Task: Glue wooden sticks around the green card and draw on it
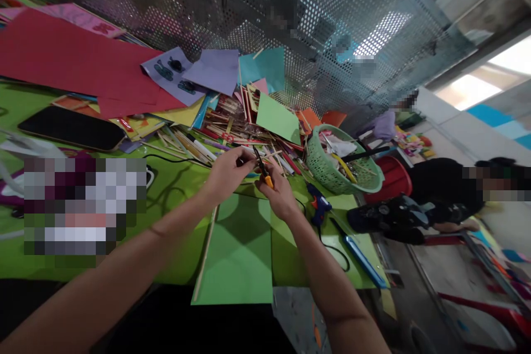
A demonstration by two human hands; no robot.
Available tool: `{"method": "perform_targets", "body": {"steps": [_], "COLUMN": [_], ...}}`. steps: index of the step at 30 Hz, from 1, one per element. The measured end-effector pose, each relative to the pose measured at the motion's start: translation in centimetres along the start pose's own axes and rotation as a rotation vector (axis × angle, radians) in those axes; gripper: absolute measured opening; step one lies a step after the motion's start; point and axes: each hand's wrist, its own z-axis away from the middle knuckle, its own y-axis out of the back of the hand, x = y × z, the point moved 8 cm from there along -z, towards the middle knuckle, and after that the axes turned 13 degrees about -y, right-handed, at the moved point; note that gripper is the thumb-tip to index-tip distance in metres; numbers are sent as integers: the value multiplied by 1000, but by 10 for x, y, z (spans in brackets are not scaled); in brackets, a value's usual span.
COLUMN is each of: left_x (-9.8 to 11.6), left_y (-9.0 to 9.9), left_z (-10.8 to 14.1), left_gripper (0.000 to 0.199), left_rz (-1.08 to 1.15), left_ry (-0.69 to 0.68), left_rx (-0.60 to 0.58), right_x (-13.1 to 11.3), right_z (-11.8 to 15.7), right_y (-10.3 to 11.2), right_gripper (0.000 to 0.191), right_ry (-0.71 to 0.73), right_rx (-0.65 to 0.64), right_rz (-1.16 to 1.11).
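Note:
Above the far end of a green sheet of card (240,254), my two hands are close together. In my right hand (282,193) is a pair of pliers (265,172) with orange handles and dark jaws, pointing up and away from me. My left hand (230,171) is closed in a pinch beside the jaws; what its fingertips hold is too small to make out. A pale thin stick (272,154) shows just past the jaws, but I cannot tell whether it is held. Another thin wooden stick (206,254) lies along the card's left edge.
Beyond my hands are a pile of sticks and pens (224,127) and coloured paper (103,66). A green basket (315,163) of tools, a blue glue gun (319,202) and a blue cutter (360,254) lie right. Left is a phone (72,128). A person (440,193) is further right.

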Motion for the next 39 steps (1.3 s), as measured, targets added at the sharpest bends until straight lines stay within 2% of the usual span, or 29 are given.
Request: {"method": "perform_targets", "body": {"steps": [5,9,13,16,19,23,25,28,31,33,36,39], "left_x": [1,-1,-3,-1,-1,-6,-9,-10,-6,-4,-6,-9], "left_y": [1,1,1,5,15,28,32,32,30,28,25,15], "left_z": [0,0,0,-1,-5,-11,-13,-14,-15,-16,-17,-15], "left_gripper": [12,16,17,17,20,20,18,18,22,26,36,51], "left_rz": [-70,-117,-147,-158,-160,-139,-108,-88,-112,-133,-147,-147], "left_ry": [-39,-57,-56,-48,-40,-13,18,51,43,35,36,22], "left_rx": [-30,-38,-43,-32,0,56,75,59,1,-38,-89,-179], "right_x": [8,9,9,10,13,18,18,20,18,10,-10,-37], "right_z": [-5,-8,-9,-8,-13,-33,-48,-69,-82,-81,-59,-20], "right_y": [5,8,6,12,31,68,74,69,64,65,68,60], "right_gripper": [29,23,22,24,28,42,52,64,65,58,35,26], "right_ry": [33,48,38,37,-1,-103,-100,-78,-9,69,235,455], "right_rx": [29,67,90,140,190,296,274,249,343,426,465,410], "right_rz": [-93,-68,-103,-134,4,371,532,680,739,732,583,416]}}
